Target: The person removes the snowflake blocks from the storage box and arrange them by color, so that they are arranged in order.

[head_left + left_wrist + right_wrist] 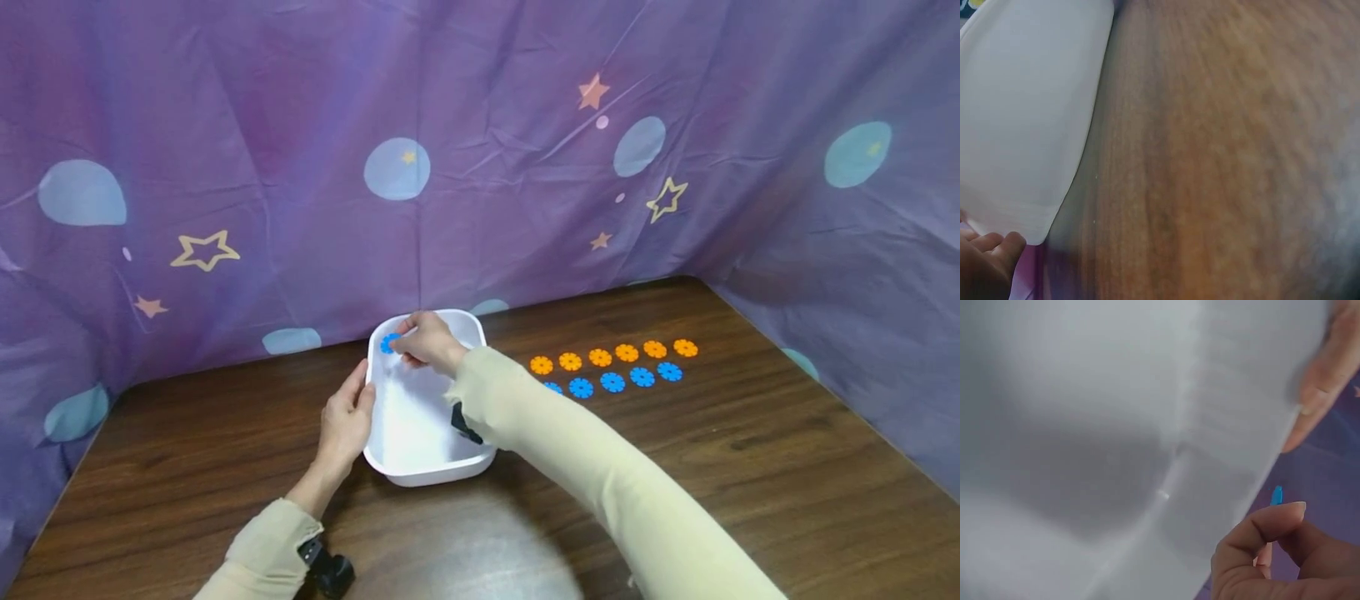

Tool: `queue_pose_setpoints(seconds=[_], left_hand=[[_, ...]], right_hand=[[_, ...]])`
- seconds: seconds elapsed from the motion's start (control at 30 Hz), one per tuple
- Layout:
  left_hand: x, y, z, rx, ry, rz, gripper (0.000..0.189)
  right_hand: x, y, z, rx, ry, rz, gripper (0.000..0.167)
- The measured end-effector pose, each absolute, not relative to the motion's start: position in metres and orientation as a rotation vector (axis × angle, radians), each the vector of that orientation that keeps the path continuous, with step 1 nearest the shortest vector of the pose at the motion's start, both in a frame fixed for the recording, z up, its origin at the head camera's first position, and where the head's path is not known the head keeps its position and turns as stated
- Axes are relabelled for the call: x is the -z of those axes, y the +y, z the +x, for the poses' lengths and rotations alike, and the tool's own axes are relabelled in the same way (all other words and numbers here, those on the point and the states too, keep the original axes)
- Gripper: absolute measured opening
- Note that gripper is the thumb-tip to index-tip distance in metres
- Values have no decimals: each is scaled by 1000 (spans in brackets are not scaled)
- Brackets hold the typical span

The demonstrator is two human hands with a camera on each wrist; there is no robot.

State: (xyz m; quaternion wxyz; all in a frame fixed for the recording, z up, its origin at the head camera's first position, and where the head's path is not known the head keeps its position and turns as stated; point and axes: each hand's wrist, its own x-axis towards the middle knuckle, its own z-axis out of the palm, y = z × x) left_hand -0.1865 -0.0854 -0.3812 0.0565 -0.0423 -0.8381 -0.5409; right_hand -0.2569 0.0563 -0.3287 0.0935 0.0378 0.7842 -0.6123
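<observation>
A white plastic tray (pixel 420 417) stands on the table in the head view. My left hand (pixel 347 417) grips its left rim, and the fingertips (pixel 1013 240) show at the tray's edge in the left wrist view. Over the tray's far left part, my right hand (pixel 429 342) pinches a blue snowflake disc (pixel 389 343) between thumb and fingers. The right wrist view catches this disc (pixel 1277 495) edge-on above the fingertip (pixel 1297 511), beside the tray wall (pixel 1235 450).
Right of the tray lies a row of several orange snowflake discs (pixel 600 357). A row of several blue discs (pixel 612 382) runs in front of it, its left end partly behind my right sleeve (pixel 540 408). A purple patterned cloth (pixel 315 167) hangs behind the wooden table (pixel 750 467).
</observation>
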Motion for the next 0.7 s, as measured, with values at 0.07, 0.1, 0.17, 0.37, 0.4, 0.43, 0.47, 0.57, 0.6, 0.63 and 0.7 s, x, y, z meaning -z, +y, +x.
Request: queue_pose_setpoints(seconds=[0.07, 0.1, 0.17, 0.37, 0.4, 0.43, 0.47, 0.57, 0.6, 0.63, 0.7], left_hand=[[381, -86, -187, 1639, -2549, -129, 46], [381, -86, -187, 1639, -2550, -128, 46], [382, -86, -187, 1648, -2552, -133, 46], [382, -87, -190, 1658, -2549, -156, 46], [381, -87, -190, 1656, -2550, -158, 46], [381, -87, -190, 1657, -2551, -157, 46], [381, -87, -190, 1665, -2549, -160, 46], [382, -87, -190, 1679, -2553, -156, 46], [382, -87, -189, 1681, -2555, -154, 46], [382, -87, -189, 1687, -2556, -150, 46], [382, -86, -188, 1687, -2560, -144, 46]], right_hand=[[325, 60, -254, 1840, 2306, 83, 17], [323, 62, -253, 1849, 2295, 72, 17], [319, 67, -250, 1871, 2261, 61, 17], [302, 92, -243, 1914, 2200, 89, 23], [299, 97, -243, 1922, 2197, 98, 24], [297, 102, -242, 1932, 2195, 104, 24], [295, 107, -242, 1946, 2191, 110, 24], [291, 125, -239, 1990, 2174, 123, 23], [291, 132, -237, 2007, 2166, 128, 22], [290, 139, -236, 2017, 2162, 131, 21], [290, 154, -233, 2034, 2156, 141, 20]])
